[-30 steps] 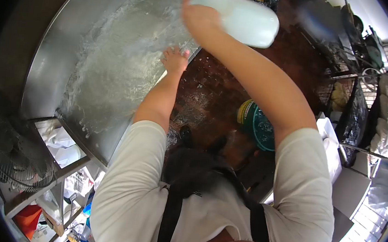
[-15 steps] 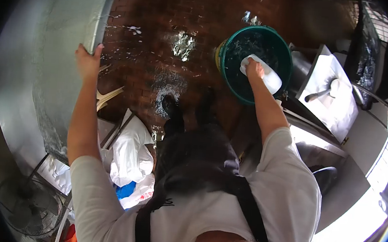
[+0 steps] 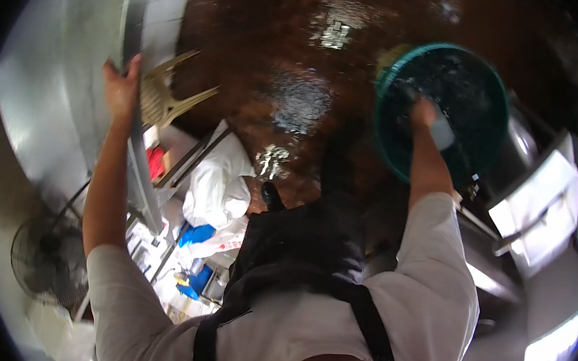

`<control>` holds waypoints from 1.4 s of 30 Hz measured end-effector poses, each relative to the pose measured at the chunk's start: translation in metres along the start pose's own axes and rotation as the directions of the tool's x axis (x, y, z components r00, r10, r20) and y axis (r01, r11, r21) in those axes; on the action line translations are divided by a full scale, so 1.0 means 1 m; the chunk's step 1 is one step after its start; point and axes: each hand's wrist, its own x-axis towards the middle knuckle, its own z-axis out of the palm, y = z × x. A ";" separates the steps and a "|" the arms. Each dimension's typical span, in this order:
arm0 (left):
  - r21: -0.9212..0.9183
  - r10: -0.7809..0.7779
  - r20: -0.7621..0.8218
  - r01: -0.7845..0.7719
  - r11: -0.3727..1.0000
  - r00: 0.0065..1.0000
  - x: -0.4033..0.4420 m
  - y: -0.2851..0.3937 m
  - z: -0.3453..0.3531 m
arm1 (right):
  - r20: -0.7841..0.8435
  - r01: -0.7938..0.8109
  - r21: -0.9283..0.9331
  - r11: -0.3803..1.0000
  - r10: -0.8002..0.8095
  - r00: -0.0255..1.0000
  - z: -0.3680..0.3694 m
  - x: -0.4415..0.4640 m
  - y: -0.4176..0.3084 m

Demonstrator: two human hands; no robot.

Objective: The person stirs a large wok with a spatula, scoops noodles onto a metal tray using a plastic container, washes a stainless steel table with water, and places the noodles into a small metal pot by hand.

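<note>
My left hand grips the edge of a wide, shiny metal table on the left, with thumb and fingers on either side of the rim. My right hand is down inside a green bucket of water at the right. It holds a white plastic container, which is partly under the water and blurred. Ripples and splashes show on the water around the hand.
The brown floor is wet and shiny. A beige plastic chair stands beside the metal table. White bags lie near my legs. A fan is at lower left. Right of the bucket is a white board with a long-handled utensil.
My right hand has lowered the white container deeper into the bucket's water. The view has shifted, and more of the chair shows. My left hand stays at the metal edge.
</note>
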 end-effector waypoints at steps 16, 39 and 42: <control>-0.012 0.053 -0.060 -0.054 0.998 0.997 0.002 -0.005 0.003 | -0.083 0.041 0.436 0.899 -0.005 0.996 0.048 0.032 0.003; -0.463 0.126 -0.062 -0.140 0.875 0.990 -0.005 -0.051 -0.008 | -0.239 0.561 0.095 0.822 -0.528 0.815 -0.386 -0.388 -0.219; -0.742 0.032 0.038 0.007 0.671 0.999 0.003 -0.073 -0.001 | -0.292 0.662 0.010 0.750 -0.631 0.719 -0.431 -0.440 -0.313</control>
